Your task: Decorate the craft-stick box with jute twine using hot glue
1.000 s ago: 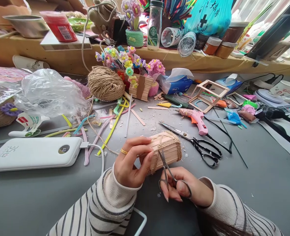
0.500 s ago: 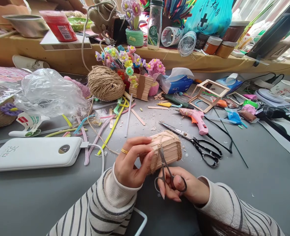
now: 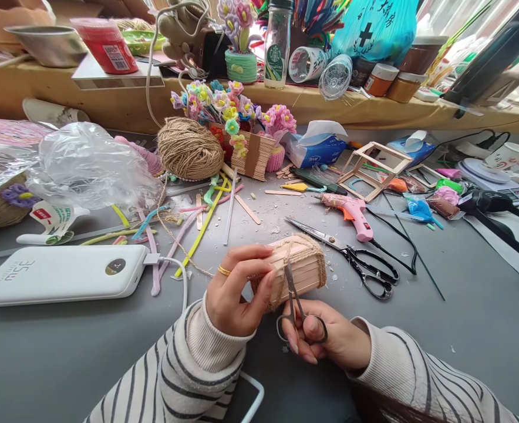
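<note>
A small box of wooden craft sticks (image 3: pixel 306 276), edged with twine, is tilted above the grey table. My left hand (image 3: pixel 237 288) pinches its left end, thumb and fingers closed there; whether the twine is also pinched cannot be made out. My right hand (image 3: pixel 319 332) has its thumb and fingers through the handle loops of small scissors (image 3: pixel 293 294). The blades point up and their tips lie at the twine on the box's near side. From the left, a strand of twine (image 3: pixel 193 264) runs from the twine ball (image 3: pixel 190 150) towards my left hand.
Large black-handled scissors (image 3: pixel 365 264) and a pink glue gun (image 3: pixel 350 214) lie right of the box. A white power bank (image 3: pixel 61 275) with a cable is at the left. Behind are an open stick frame (image 3: pixel 374 167), chenille flowers (image 3: pixel 224 108) and a tissue pack (image 3: pixel 316 147).
The handle loops of the small scissors have come closer together as my right hand squeezed. My left hand and the box stay nearly in place.
</note>
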`<state>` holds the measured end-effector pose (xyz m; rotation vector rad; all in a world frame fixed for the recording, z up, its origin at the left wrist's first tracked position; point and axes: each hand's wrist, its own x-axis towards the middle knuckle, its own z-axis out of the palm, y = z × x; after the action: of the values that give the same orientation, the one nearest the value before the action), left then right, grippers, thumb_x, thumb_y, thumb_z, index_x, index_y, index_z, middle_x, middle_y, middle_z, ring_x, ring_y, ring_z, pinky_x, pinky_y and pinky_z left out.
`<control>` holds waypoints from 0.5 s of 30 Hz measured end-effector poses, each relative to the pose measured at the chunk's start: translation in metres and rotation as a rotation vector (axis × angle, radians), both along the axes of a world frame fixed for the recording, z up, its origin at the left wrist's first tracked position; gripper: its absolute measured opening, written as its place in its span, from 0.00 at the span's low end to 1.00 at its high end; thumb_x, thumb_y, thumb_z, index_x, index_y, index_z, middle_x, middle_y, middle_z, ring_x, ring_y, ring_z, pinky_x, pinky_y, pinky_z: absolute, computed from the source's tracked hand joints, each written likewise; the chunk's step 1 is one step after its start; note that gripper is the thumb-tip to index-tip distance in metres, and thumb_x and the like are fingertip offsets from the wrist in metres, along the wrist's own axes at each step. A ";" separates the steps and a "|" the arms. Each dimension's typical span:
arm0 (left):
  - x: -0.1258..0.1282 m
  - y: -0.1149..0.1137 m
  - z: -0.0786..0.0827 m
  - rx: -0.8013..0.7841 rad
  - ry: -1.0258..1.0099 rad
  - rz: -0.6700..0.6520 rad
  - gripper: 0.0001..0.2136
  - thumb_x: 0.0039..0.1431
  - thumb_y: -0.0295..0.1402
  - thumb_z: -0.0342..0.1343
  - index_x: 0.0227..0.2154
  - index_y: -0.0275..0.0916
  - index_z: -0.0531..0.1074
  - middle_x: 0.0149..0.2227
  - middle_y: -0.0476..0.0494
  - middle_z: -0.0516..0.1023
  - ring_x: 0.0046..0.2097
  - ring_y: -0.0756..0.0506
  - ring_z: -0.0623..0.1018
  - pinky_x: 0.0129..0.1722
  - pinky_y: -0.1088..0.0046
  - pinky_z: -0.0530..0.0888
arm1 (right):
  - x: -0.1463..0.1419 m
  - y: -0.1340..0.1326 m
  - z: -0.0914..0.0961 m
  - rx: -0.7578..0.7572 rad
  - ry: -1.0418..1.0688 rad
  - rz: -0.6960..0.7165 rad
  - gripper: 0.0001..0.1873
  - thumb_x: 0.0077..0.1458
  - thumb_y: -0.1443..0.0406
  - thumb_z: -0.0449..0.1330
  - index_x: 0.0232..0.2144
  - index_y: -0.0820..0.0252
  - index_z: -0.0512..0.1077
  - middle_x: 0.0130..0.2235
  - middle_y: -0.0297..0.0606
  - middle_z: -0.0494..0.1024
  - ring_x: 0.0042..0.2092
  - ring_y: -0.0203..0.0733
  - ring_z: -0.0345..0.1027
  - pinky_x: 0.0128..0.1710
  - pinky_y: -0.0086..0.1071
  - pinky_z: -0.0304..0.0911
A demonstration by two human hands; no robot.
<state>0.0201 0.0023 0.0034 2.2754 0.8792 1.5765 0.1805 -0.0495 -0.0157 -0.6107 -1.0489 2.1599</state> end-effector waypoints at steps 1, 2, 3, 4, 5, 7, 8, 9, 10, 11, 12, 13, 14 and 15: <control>0.000 0.000 0.000 0.000 -0.001 0.001 0.06 0.52 0.19 0.51 0.32 0.33 0.66 0.38 0.41 0.71 0.41 0.51 0.74 0.41 0.77 0.73 | 0.000 0.000 0.000 -0.005 -0.003 -0.002 0.25 0.48 0.46 0.56 0.25 0.65 0.64 0.16 0.26 0.61 0.15 0.23 0.42 0.13 0.21 0.38; 0.000 0.000 0.000 0.000 -0.003 0.002 0.06 0.52 0.19 0.51 0.32 0.33 0.66 0.38 0.41 0.71 0.41 0.51 0.74 0.41 0.77 0.73 | 0.000 -0.001 0.000 -0.008 -0.007 -0.006 0.25 0.48 0.46 0.56 0.25 0.65 0.63 0.16 0.26 0.60 0.15 0.23 0.42 0.13 0.21 0.38; 0.000 0.000 0.000 -0.001 -0.005 0.003 0.06 0.52 0.19 0.51 0.32 0.33 0.66 0.38 0.41 0.71 0.41 0.51 0.74 0.41 0.77 0.73 | 0.001 -0.001 -0.001 -0.010 -0.011 -0.008 0.25 0.48 0.46 0.56 0.25 0.65 0.63 0.16 0.26 0.60 0.16 0.23 0.43 0.13 0.21 0.38; 0.000 0.000 0.000 -0.003 -0.005 0.003 0.06 0.52 0.19 0.51 0.32 0.33 0.66 0.38 0.41 0.71 0.41 0.51 0.74 0.40 0.77 0.74 | 0.001 -0.001 -0.001 -0.013 -0.015 -0.011 0.25 0.48 0.46 0.56 0.25 0.65 0.63 0.17 0.26 0.60 0.16 0.23 0.44 0.13 0.21 0.38; 0.000 0.000 0.000 -0.004 -0.004 0.004 0.06 0.52 0.20 0.52 0.32 0.33 0.66 0.38 0.41 0.71 0.41 0.50 0.74 0.40 0.77 0.74 | 0.000 -0.002 -0.001 -0.017 -0.019 -0.012 0.25 0.47 0.46 0.56 0.25 0.65 0.63 0.17 0.26 0.60 0.16 0.23 0.45 0.13 0.21 0.39; 0.000 0.000 0.000 -0.003 0.002 0.006 0.06 0.52 0.20 0.52 0.32 0.34 0.66 0.38 0.41 0.72 0.41 0.50 0.74 0.40 0.76 0.74 | 0.000 -0.002 -0.002 -0.021 -0.023 -0.017 0.25 0.47 0.46 0.57 0.25 0.65 0.63 0.19 0.27 0.61 0.17 0.23 0.47 0.14 0.21 0.39; 0.000 0.000 0.000 -0.003 0.005 0.007 0.06 0.51 0.20 0.52 0.32 0.34 0.66 0.38 0.41 0.72 0.41 0.50 0.74 0.40 0.76 0.74 | -0.001 -0.002 -0.002 -0.018 -0.022 -0.020 0.26 0.46 0.46 0.57 0.25 0.65 0.62 0.19 0.28 0.62 0.17 0.23 0.47 0.14 0.21 0.39; 0.000 0.000 0.000 -0.004 0.008 0.009 0.06 0.51 0.20 0.52 0.32 0.34 0.66 0.38 0.41 0.72 0.41 0.50 0.74 0.40 0.76 0.74 | -0.001 -0.002 -0.002 -0.011 -0.019 -0.024 0.26 0.46 0.45 0.57 0.24 0.64 0.62 0.20 0.28 0.62 0.17 0.23 0.47 0.14 0.21 0.40; 0.000 0.000 0.000 -0.004 0.010 0.012 0.06 0.51 0.20 0.52 0.32 0.34 0.66 0.38 0.41 0.72 0.40 0.50 0.74 0.39 0.76 0.74 | -0.002 -0.002 -0.002 0.000 -0.016 -0.026 0.26 0.46 0.45 0.57 0.24 0.64 0.62 0.20 0.28 0.62 0.16 0.23 0.46 0.14 0.21 0.40; 0.000 0.000 0.001 -0.005 0.012 0.013 0.06 0.51 0.20 0.52 0.32 0.35 0.66 0.38 0.41 0.72 0.40 0.50 0.74 0.39 0.75 0.74 | -0.003 -0.002 -0.002 0.014 -0.017 -0.029 0.26 0.46 0.45 0.56 0.24 0.64 0.62 0.19 0.27 0.62 0.16 0.23 0.45 0.14 0.21 0.40; 0.000 0.000 0.001 -0.004 0.014 0.014 0.06 0.52 0.20 0.52 0.32 0.35 0.66 0.38 0.41 0.72 0.40 0.50 0.74 0.39 0.75 0.75 | -0.003 -0.002 -0.001 0.032 -0.022 -0.034 0.26 0.47 0.45 0.56 0.24 0.64 0.62 0.18 0.27 0.61 0.16 0.23 0.44 0.14 0.22 0.40; 0.000 -0.001 0.001 -0.003 0.015 0.015 0.06 0.52 0.21 0.52 0.32 0.35 0.66 0.38 0.41 0.72 0.40 0.50 0.74 0.38 0.75 0.75 | -0.004 -0.002 0.000 0.053 -0.031 -0.042 0.26 0.47 0.45 0.55 0.24 0.63 0.61 0.18 0.26 0.61 0.16 0.23 0.44 0.14 0.22 0.40; 0.000 -0.001 0.001 -0.003 0.015 0.017 0.05 0.52 0.21 0.52 0.32 0.35 0.66 0.38 0.41 0.72 0.40 0.50 0.74 0.38 0.75 0.75 | -0.004 -0.003 0.001 0.075 -0.045 -0.053 0.25 0.48 0.45 0.55 0.23 0.63 0.61 0.17 0.26 0.60 0.16 0.24 0.45 0.15 0.22 0.41; 0.000 -0.001 0.001 -0.003 0.014 0.017 0.05 0.52 0.21 0.52 0.32 0.35 0.66 0.38 0.42 0.72 0.40 0.50 0.74 0.38 0.75 0.75 | -0.004 -0.003 0.002 0.098 -0.062 -0.065 0.25 0.48 0.45 0.54 0.23 0.63 0.61 0.17 0.26 0.60 0.16 0.24 0.45 0.15 0.22 0.41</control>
<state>0.0204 0.0014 0.0047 2.2854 0.9061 1.5679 0.1763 -0.0526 -0.0137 -0.6598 -1.1455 2.0325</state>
